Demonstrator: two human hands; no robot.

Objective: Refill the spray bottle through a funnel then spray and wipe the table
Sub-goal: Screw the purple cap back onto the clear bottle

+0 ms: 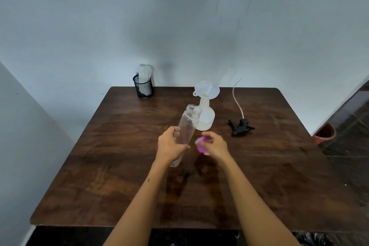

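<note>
A white spray bottle [206,120] stands uncapped near the table's middle back, with a white funnel [207,90] seated in its neck. Its black trigger head [240,127] with a long dip tube lies on the table to the right. My left hand [171,145] grips a clear plastic bottle [188,126], open-mouthed and tilted toward the spray bottle. My right hand [214,145] holds a pink cap [201,146] just right of the clear bottle.
A black mesh cup [143,87] holding a white cloth [144,73] stands at the back left of the dark wooden table [119,175]. White walls lie behind and to the left. A red pot [324,136] sits on the floor at right.
</note>
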